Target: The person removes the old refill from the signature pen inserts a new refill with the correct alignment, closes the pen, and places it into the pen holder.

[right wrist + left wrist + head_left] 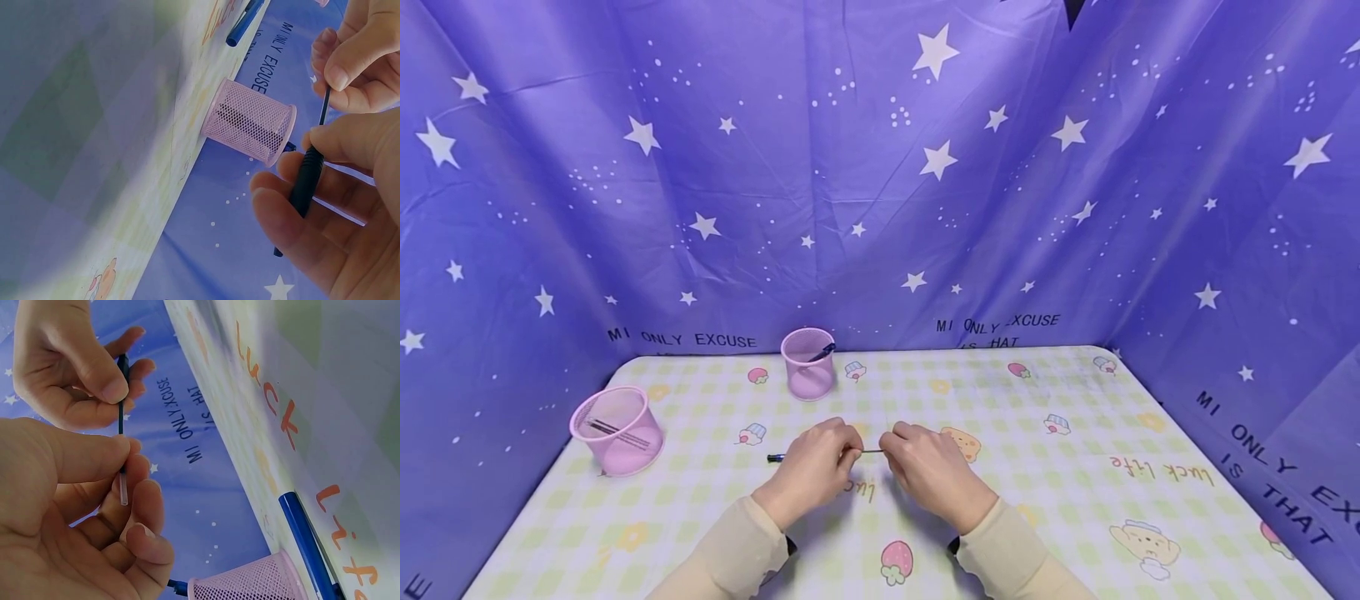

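Observation:
Near the table's middle my two hands hold parts of a pen between them. The left hand (812, 471) pinches a thin dark pen refill (871, 451) between thumb and fingertips; its clear end (124, 490) sticks out below them. In the right hand (932, 475) is a black ribbed pen grip section (307, 178), held by thumb and fingers, its narrow tip pointing away from the refill. The refill runs to this section; the exact joint is partly hidden by the right thumb. A blue pen barrel (303, 540) lies on the table, just left of the left hand.
A pink mesh pen cup (808, 379) holding a dark blue pen (823, 352) stands at the back. Another pink cup (628, 454) with thin dark rods stands at the left edge. A checked cloth covers the table (1075, 517); a purple starry curtain (865, 175) encloses it.

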`<state>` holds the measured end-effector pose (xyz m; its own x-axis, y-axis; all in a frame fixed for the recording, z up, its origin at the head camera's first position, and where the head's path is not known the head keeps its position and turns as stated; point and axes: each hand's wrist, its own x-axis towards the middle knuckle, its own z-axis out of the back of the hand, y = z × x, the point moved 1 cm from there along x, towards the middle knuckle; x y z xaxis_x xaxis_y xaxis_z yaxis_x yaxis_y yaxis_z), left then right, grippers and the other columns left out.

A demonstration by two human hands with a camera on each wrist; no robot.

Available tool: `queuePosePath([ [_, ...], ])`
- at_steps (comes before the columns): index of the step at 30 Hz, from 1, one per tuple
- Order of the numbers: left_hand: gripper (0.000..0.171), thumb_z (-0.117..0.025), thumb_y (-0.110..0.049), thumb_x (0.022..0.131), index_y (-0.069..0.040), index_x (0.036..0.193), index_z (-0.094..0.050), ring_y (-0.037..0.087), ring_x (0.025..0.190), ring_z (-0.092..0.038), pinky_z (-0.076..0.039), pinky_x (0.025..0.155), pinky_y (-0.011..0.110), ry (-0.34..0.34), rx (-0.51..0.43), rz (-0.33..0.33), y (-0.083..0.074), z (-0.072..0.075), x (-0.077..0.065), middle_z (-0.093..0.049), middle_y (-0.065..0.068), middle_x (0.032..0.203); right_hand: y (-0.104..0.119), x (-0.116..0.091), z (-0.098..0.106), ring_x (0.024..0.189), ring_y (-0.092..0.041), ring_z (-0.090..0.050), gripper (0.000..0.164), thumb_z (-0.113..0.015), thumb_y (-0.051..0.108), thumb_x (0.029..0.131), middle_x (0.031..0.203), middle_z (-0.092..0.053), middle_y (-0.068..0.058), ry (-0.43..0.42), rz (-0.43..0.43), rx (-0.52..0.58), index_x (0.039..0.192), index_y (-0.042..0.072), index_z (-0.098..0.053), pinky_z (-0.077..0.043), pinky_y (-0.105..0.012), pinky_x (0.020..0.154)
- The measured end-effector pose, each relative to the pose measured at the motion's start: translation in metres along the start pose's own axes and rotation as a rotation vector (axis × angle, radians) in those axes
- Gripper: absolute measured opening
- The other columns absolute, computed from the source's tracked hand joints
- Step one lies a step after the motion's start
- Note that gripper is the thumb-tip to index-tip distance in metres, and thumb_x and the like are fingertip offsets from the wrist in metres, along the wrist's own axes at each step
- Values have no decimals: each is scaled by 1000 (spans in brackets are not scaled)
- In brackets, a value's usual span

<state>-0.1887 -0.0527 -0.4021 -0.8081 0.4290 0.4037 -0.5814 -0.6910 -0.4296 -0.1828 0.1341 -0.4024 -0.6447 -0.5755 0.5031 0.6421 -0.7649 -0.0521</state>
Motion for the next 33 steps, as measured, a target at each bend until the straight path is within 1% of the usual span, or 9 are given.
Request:
queuePosePath([
  [8,8,-70,-7,83,-13,79,-68,4,64,-48,-45,61,25,-1,0,-15,2,2,-2,-50,-10,72,0,1,0,56,-9,-47,17,-64,11,85,67,-44,9,-8,-6,-10,75,20,-53,-32,-23,41],
  [14,9,-70,-7,83,-15,79,-67,4,65,-48,-44,61,25,-1,13,2,5,3,-3,-51,-11,73,0,0,-1,57,-10,-51,14,-64,11,84,69,-47,9,-7,-11,-15,77,20,-56,-34,-24,41],
  [17,7,-71,-9,82,-15,82,-67,5,67,-49,-44,62,26,-14,23,1,5,3,-3,-52,-10,74,0,0,-1,58,-10,-52,14,-65,12,84,70,-48,9,-8,-16,-18,78,21,-56,-34,-24,41],
  [19,8,-72,-9,80,-14,85,-69,7,69,-51,-45,63,27,-33,26,-9,3,3,-3,-55,-8,76,0,0,-1,58,-11,-52,13,-65,12,83,70,-48,9,-11,-15,-20,79,20,-57,-34,-24,41],
  [22,15,-75,-10,78,-11,92,-70,10,73,-54,-46,66,29,-60,30,-37,1,1,-3,-59,-3,80,0,0,0,58,-11,-52,13,-66,12,83,70,-48,9,-13,-11,-29,79,20,-57,-35,-25,41],
  [24,18,-76,-10,77,-10,94,-71,12,75,-55,-47,68,30,-68,31,-54,-2,0,-2,-60,-2,82,0,0,0,58,-11,-52,13,-66,12,83,69,-47,8,-15,-6,-36,78,19,-56,-34,-24,41],
  [28,15,-76,-9,77,-11,92,-73,11,76,-54,-46,70,29,-63,47,-70,-6,-3,1,-61,-3,84,1,-1,1,57,-11,-52,16,-65,12,83,68,-46,8,-21,-1,-41,75,19,-53,-33,-24,40],
  [33,12,-74,-5,77,-14,85,-73,10,73,-52,-45,68,28,-74,69,-90,-8,-6,3,-61,-6,80,2,-1,1,57,-11,-51,16,-65,12,83,68,-46,8,-26,0,-39,76,19,-53,-32,-24,41],
])
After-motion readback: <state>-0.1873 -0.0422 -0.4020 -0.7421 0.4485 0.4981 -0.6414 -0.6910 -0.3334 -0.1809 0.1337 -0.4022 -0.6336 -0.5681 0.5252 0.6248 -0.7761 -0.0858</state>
